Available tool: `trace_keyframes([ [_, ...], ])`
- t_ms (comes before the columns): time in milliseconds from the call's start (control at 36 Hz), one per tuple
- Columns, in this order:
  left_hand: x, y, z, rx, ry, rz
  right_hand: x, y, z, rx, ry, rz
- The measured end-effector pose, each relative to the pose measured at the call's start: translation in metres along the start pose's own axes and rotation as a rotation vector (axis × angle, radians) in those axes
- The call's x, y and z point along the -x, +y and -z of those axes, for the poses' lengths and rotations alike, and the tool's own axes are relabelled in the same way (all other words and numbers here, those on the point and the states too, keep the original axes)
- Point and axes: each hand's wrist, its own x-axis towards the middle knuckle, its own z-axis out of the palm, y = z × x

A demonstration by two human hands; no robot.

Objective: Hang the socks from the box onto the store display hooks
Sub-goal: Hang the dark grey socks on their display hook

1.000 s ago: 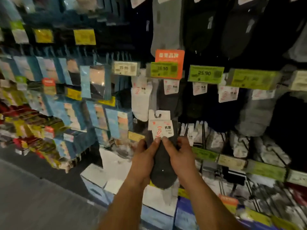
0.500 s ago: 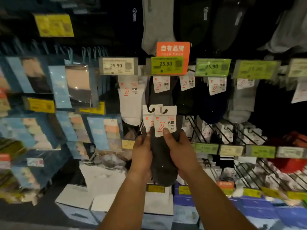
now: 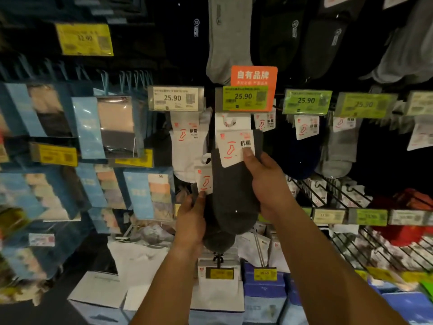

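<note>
My right hand grips a dark grey sock pack by its white card. The card's top sits just under the green 25.90 price tag, at the end of a display hook hidden behind that tag. My left hand holds a second dark grey sock pack lower down, thumb on its small white card. White socks hang on the neighbouring hook to the left.
Rows of hung socks fill the wall: navy and grey to the right, long socks above. Blue packaged goods hang on the left. Wire racks jut out lower right. Open white boxes stand below.
The two packs have come apart. My right hand has lifted one up to the hook under the green price tag, while my left hand stays low with the other.
</note>
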Motion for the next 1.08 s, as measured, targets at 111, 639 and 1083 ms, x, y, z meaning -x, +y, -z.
trace_keyframes([
  [111, -0.002, 0.002, 0.006, -0.010, -0.003, -0.005, -0.003, -0.009, -0.005, -0.052, -0.018, 0.024],
  [639, -0.006, 0.004, 0.016, 0.028, 0.030, 0.021, -0.025, -0.021, -0.002, 0.005, 0.048, -0.034],
  [1083, -0.006, 0.002, 0.014, -0.022, 0.065, 0.000, -0.122, -0.009, -0.010, 0.315, 0.171, -0.105],
])
